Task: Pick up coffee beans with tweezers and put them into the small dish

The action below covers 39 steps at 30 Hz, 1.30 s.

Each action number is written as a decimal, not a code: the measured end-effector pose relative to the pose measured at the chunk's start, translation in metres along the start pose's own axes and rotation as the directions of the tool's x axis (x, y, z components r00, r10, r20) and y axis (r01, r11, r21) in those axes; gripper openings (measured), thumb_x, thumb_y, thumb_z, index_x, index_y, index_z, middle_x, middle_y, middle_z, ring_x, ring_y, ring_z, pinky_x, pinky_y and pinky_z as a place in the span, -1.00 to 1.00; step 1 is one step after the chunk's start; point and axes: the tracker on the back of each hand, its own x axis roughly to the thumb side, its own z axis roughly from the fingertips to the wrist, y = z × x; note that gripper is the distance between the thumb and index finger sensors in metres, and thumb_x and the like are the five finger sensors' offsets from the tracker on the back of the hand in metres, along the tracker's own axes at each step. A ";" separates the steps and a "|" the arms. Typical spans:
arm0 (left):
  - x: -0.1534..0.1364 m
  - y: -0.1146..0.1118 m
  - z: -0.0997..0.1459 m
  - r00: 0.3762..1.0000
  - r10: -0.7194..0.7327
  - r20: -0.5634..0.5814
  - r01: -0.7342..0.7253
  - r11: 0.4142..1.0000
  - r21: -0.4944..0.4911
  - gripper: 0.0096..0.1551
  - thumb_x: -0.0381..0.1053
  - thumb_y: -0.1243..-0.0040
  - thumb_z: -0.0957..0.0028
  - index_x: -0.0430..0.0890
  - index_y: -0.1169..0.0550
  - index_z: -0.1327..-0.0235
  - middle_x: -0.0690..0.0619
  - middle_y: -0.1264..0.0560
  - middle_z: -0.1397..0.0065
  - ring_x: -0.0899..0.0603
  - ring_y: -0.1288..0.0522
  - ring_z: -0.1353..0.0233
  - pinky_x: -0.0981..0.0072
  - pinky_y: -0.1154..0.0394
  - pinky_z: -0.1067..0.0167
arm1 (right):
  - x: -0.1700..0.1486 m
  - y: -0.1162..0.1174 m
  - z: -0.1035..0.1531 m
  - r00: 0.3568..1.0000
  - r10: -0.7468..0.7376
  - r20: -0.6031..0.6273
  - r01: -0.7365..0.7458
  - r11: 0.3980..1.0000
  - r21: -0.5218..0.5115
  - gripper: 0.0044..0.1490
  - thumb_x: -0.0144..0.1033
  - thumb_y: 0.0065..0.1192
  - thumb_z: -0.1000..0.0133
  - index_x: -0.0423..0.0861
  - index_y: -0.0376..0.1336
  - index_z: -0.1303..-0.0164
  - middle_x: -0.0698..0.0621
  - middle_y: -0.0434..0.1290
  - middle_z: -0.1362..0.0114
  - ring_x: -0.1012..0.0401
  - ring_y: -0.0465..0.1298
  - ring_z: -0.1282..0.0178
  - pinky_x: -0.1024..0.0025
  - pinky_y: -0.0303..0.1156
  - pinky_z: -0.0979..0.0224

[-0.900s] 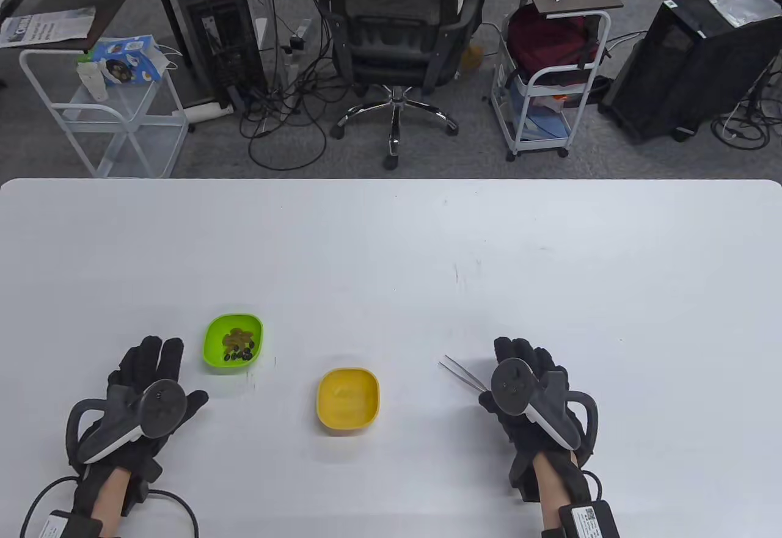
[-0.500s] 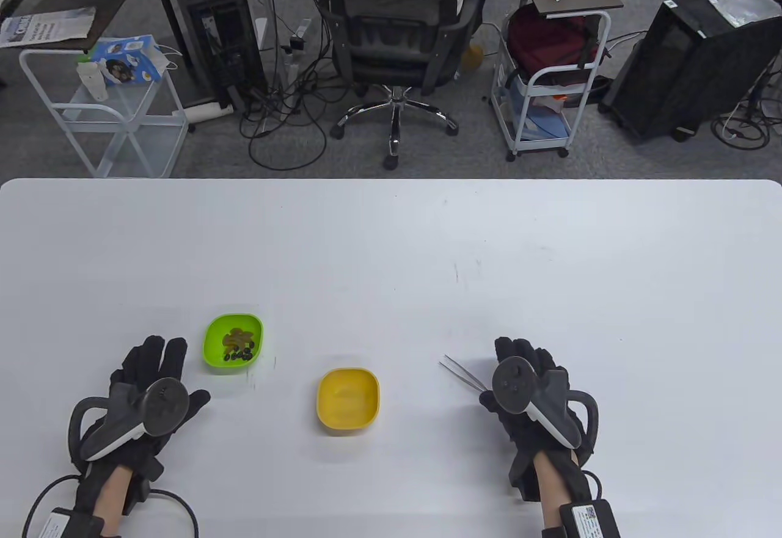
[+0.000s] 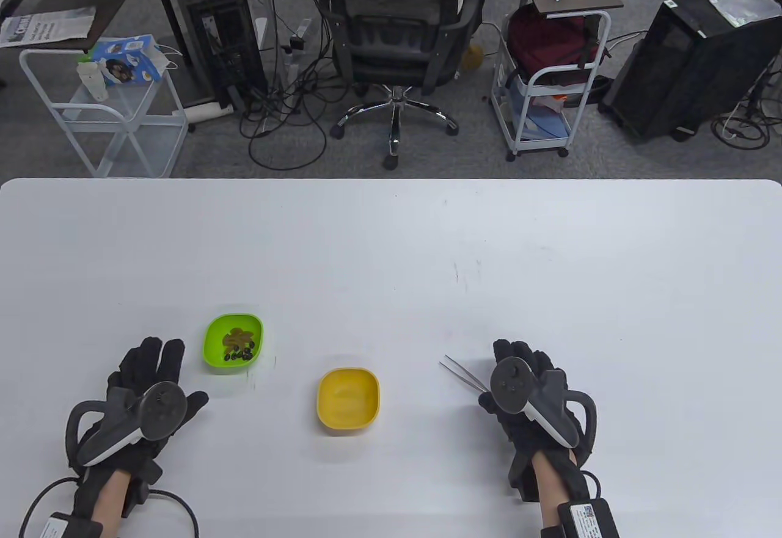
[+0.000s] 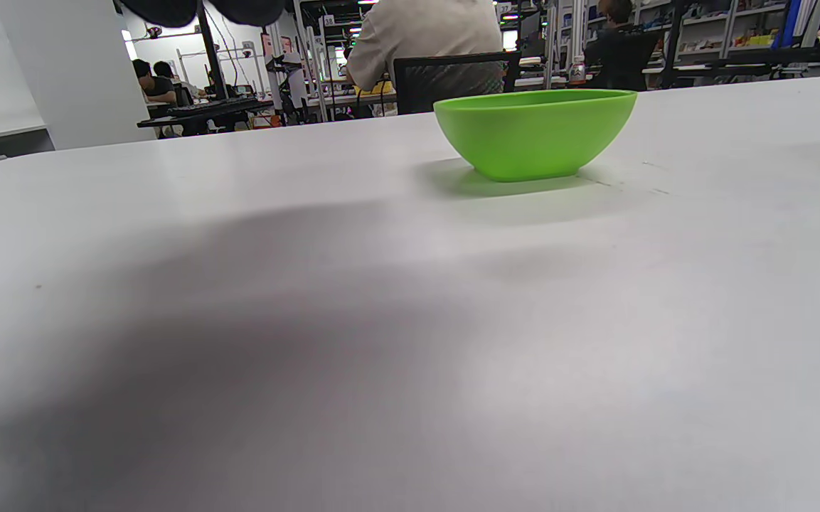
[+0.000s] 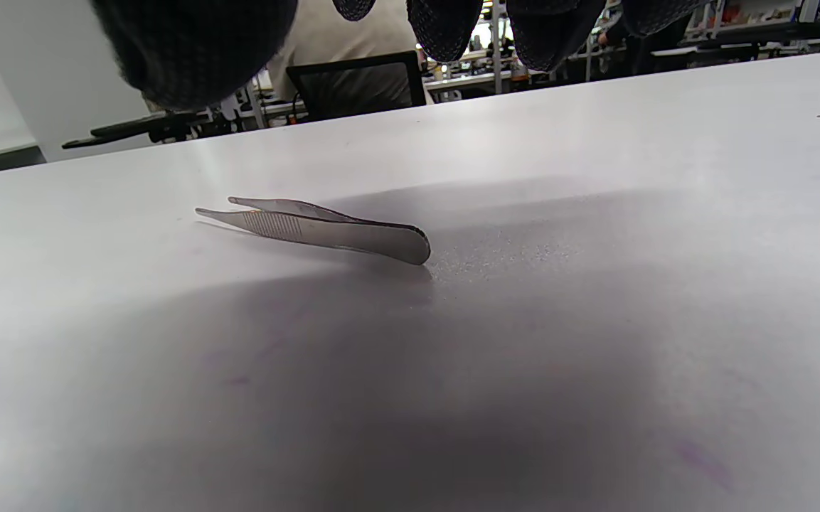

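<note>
While both gloved hands lie on the white bench (image 3: 391, 239) seen from above, the left hand (image 3: 143, 400) rests flat with a released grip, just beside the green dish (image 3: 233, 343) of coffee beans (image 3: 239, 353). The yellow dish (image 3: 348, 400) stands between the hands. The right hand (image 3: 531, 394) is over the tweezers' (image 3: 462, 373) rear end.

From the left wrist, the green dish (image 4: 534, 131) stands apart from the fingertips (image 4: 161, 11).

From the right wrist, the tweezers (image 5: 317, 229) lie on the bench, the fingers (image 5: 196, 43) spread above them, grasping nothing.

Bright, even overhead light leaves soft grey shadows on the white tabletop (image 3: 391, 245), sharp overall, with wide-angle bending at wrist-view edges.
</note>
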 end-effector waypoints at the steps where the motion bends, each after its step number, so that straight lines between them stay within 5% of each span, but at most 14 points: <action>1: 0.000 0.000 0.000 1.000 0.001 -0.002 -0.001 1.000 -0.001 0.14 0.35 0.24 -0.17 -0.31 0.13 -0.79 -0.54 0.09 -0.80 -0.66 -0.09 -0.71 -0.54 -0.18 -0.49 | 0.000 0.000 0.000 1.000 -0.003 0.002 0.003 1.000 -0.002 0.10 0.04 0.14 0.01 0.02 -0.23 -0.66 -0.12 -0.06 -0.82 -0.32 0.06 -0.74 -0.33 0.02 -0.67; 17: -0.002 0.002 -0.001 1.000 0.008 -0.008 -0.008 1.000 0.004 0.13 0.34 0.24 -0.17 -0.30 0.12 -0.80 -0.53 0.09 -0.81 -0.66 -0.09 -0.71 -0.54 -0.18 -0.49 | 0.037 0.004 -0.024 0.974 0.225 -0.004 -0.223 0.969 0.106 0.05 0.03 0.15 0.02 0.03 -0.14 -0.65 -0.09 0.09 -0.78 -0.31 0.14 -0.71 -0.33 0.05 -0.67; 39: -0.002 0.003 -0.003 1.000 0.013 -0.007 -0.013 1.000 0.002 0.11 0.34 0.25 -0.17 -0.28 0.10 -0.81 -0.54 0.10 -0.81 -0.65 -0.09 -0.71 -0.53 -0.18 -0.50 | 0.063 0.031 -0.051 0.897 0.438 -0.055 -0.424 0.890 0.169 -0.20 -0.02 0.18 0.04 0.04 0.13 -0.45 0.00 0.36 -0.49 -0.02 0.48 -0.40 -0.20 0.23 -0.63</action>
